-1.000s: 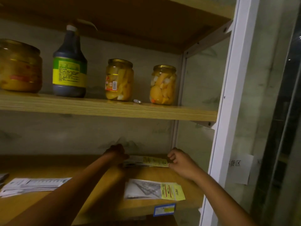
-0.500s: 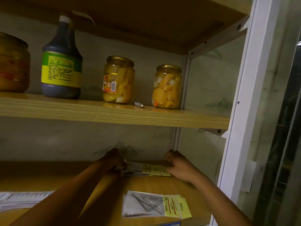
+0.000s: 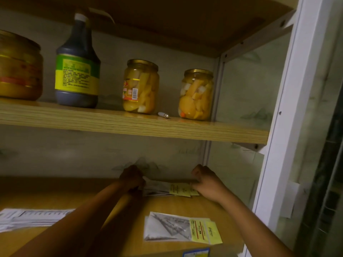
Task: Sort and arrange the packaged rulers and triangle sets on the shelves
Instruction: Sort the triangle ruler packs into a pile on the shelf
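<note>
At the back of the lower wooden shelf (image 3: 174, 204) lies a small stack of triangle set packets (image 3: 167, 189) with yellow header cards. My left hand (image 3: 132, 178) grips the stack's left end with curled fingers. My right hand (image 3: 206, 182) pinches its right end at the yellow cards. Nearer the front sits another triangle set packet (image 3: 181, 228), flat and untouched. A pile of packaged rulers (image 3: 31, 217) lies at the left of the same shelf, partly behind my left forearm.
The upper shelf (image 3: 130, 125) carries a wide jar (image 3: 18, 65), a dark bottle with a green label (image 3: 78, 67), two jars of yellow fruit (image 3: 141, 86) (image 3: 196, 94) and a small pen (image 3: 163, 115). A white frame post (image 3: 282, 127) stands at the right.
Both hands have pushed the packet stack farther back toward the shelf's rear wall, keeping their hold. The camera moved closer and tilted up slightly.
</note>
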`<state>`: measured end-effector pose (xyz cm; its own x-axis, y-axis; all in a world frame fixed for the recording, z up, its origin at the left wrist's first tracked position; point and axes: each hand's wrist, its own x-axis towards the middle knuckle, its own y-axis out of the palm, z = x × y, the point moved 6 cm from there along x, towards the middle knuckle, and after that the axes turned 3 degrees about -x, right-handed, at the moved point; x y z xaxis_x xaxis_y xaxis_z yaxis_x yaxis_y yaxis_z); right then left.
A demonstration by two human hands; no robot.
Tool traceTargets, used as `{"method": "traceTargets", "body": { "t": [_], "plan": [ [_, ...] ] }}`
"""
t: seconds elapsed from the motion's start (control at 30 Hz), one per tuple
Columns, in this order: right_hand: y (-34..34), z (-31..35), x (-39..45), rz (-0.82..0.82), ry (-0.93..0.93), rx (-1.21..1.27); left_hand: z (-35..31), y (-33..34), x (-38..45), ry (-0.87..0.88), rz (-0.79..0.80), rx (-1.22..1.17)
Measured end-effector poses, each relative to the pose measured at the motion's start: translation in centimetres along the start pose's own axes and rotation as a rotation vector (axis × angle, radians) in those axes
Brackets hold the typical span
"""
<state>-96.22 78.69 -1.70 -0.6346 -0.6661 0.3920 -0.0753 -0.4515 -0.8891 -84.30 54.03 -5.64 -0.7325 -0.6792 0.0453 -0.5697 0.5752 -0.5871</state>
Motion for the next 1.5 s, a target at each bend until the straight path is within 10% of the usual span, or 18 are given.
{"method": "traceTargets", "body": {
  "t": [0.53, 0.9, 1.5],
  "plan": [
    [1.0, 0.0, 0.5, 0.003, 0.063, 0.02, -0.5, -3.5, -1.8, 0.174, -0.122, -0.12],
    [3.6, -0.3, 1.9, 0.443, 0.108, -0.108, -0.3, -9.2, -5.4, 0.268, -0.307, -0.048],
    [3.7, -0.9, 1.9, 0.312, 0.265, 0.058, 0.8, -11.2, -8.8, 0.182, -0.265, -0.275]
  ]
}}
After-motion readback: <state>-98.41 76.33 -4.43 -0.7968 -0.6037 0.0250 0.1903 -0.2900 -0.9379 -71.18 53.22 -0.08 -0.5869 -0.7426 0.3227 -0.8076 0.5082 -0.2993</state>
